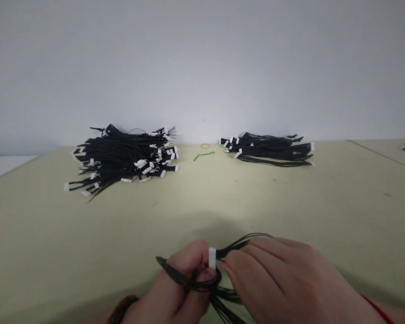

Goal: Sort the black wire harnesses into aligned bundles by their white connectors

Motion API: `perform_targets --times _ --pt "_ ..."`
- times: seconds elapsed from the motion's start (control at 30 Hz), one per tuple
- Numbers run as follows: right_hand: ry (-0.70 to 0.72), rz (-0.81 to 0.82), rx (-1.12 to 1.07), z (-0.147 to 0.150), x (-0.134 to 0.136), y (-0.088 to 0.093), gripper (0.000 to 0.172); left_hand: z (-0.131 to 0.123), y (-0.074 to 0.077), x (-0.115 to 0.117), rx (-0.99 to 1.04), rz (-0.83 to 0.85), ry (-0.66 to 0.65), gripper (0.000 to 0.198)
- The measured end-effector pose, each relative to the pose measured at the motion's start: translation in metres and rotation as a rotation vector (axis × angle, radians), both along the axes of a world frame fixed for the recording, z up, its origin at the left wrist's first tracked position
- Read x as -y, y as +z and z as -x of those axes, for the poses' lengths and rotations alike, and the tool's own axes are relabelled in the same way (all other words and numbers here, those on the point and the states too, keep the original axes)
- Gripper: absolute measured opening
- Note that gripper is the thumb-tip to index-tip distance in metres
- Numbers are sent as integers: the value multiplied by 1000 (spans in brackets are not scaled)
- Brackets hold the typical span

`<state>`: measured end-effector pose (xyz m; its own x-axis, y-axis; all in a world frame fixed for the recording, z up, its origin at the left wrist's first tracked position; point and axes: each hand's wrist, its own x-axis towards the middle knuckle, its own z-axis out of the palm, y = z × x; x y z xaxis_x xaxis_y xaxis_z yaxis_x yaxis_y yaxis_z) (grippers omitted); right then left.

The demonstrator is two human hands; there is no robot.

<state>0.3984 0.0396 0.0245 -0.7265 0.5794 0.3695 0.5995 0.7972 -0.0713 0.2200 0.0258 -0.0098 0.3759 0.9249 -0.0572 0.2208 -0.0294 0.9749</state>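
Note:
Low in the head view, both hands hold a black wire harness (185,282) close to the table's near side. My left hand (178,281) pinches it by a white connector (212,258), which stands upright between thumb and finger. A bunch of the wires loops across that thumb, with one end sticking out to the left. My right hand (276,274) is closed around the wires just right of the connector; its fingertips are partly hidden. Loose black wires hang down between the two hands.
A large pile of black wire harnesses (121,150) with white connectors lies at the back left. A smaller pile (270,149) lies back right. Between them are a green strip (204,155) and a thin rubber band (205,146). A pale wall (202,67) rises behind the table (70,238).

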Motion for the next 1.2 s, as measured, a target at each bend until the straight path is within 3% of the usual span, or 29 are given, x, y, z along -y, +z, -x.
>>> perform_targets --times 0.13,0.23,0.4,0.53,0.7,0.83,1.07,1.13,1.2 --pt "-31 -107 -36 4 0 -4 21 -1 1 -1 -45 1 -17 25" --pt "-35 -103 -34 6 -4 1 18 -6 0 -3 75 163 -16 25" --pt "-117 -154 -26 -13 -7 17 13 -8 -3 -15 289 397 145 26" --pt "-122 -2 51 -34 -1 10 20 -6 -5 -22 301 372 250 23" --pt "-167 291 130 -13 2 -5 7 -8 -9 -17 296 334 174 24" --pt "-111 220 46 8 -1 -11 11 -7 -14 -13 314 353 130 25" --pt "-133 216 116 4 -4 -5 12 -9 -10 -14 254 314 90 26" --pt "-169 344 78 -1 -8 3 14 -10 -9 -14 265 339 96 26" --pt "-157 647 2 -12 -17 13 19 -11 -9 -14 285 367 113 26"
